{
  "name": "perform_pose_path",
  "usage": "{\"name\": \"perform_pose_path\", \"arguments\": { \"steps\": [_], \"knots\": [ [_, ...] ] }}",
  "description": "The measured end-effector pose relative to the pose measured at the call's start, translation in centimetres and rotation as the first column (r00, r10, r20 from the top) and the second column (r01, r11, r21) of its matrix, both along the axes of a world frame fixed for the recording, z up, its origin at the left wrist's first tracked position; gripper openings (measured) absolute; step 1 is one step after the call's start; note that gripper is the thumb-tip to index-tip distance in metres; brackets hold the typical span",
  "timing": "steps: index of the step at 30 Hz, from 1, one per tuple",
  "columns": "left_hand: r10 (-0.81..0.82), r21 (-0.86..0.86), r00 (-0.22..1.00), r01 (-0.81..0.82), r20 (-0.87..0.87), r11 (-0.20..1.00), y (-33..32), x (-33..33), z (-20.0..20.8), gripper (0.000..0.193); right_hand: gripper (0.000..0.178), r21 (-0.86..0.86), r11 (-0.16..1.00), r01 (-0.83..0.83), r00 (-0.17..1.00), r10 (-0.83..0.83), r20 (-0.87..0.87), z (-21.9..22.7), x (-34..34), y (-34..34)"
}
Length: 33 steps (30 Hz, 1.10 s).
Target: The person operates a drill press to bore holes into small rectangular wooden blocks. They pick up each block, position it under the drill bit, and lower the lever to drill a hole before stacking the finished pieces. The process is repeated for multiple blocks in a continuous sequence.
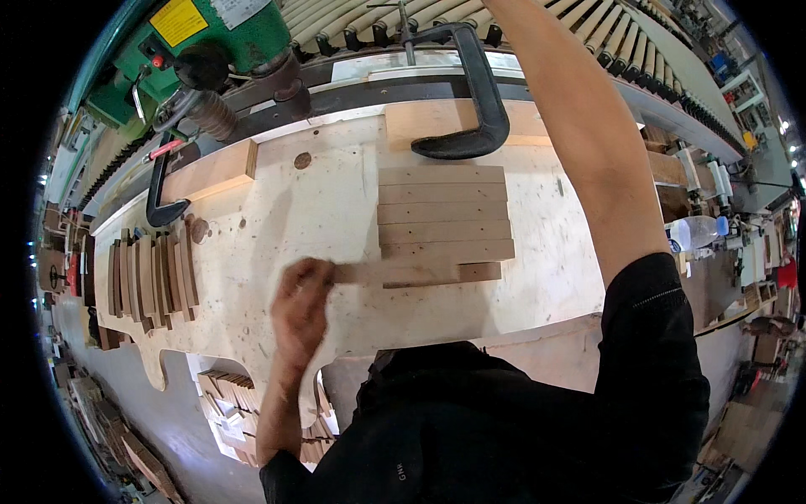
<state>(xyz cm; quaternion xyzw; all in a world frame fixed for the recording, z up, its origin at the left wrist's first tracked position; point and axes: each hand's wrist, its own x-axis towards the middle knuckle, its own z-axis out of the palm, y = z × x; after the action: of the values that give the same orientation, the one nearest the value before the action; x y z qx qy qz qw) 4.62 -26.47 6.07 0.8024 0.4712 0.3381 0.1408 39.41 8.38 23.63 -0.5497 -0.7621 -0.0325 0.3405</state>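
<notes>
My left hand (302, 307) is closed on the end of a thin brown wooden strip (361, 273), a little smeared by motion. The strip reaches right, over the near part of a row of similar wooden strips (445, 210) lying side by side on the pale plywood board (319, 197). Small dark holes show in several of these strips. Bare below a black sleeve, my right forearm (588, 109) stretches up past the top edge of the picture, so my right hand is out of sight.
A black C-clamp (495, 105) grips the far edge over a wood block (403, 126). Another clamp (155, 189) stands left beside a second block (222, 168). More strips (151, 277) are stacked at left. A green machine (243, 42), roller conveyor (613, 34) and bottle (697, 233) surround the board.
</notes>
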Motion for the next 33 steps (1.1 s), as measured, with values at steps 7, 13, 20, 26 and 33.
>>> {"name": "perform_pose_path", "arguments": {
  "steps": [7,13,20,26,33],
  "knots": [
    [-0.109,0.096,0.993,0.112,-0.042,0.989,-2.6,5.8,-2.9,0.035,0.034,0.064,0.998,0.015,1.000,-0.014,-0.023,-0.5,-0.1,0.1],
    [-0.033,0.073,0.999,0.034,-0.007,0.997,-2.6,6.0,-3.9,0.033,0.036,0.002,0.999,-0.037,0.990,0.037,-0.133,-1.1,-1.7,1.9],
    [-0.055,0.054,0.997,0.052,0.055,0.997,-1.8,4.5,-2.7,0.035,0.051,0.094,0.974,-0.207,0.957,0.222,-0.185,-5.2,4.6,6.5],
    [0.723,0.337,0.638,-0.641,-0.266,0.689,8.2,-13.2,-2.8,0.029,0.061,-0.064,0.997,-0.036,0.980,0.023,-0.198,-2.8,0.7,1.8],
    [0.807,0.325,0.215,-0.835,-0.550,0.444,12.0,-21.5,-8.0,0.025,0.058,-0.194,0.981,-0.020,0.988,-0.010,-0.154,-1.0,0.0,0.3]
  ]
}}
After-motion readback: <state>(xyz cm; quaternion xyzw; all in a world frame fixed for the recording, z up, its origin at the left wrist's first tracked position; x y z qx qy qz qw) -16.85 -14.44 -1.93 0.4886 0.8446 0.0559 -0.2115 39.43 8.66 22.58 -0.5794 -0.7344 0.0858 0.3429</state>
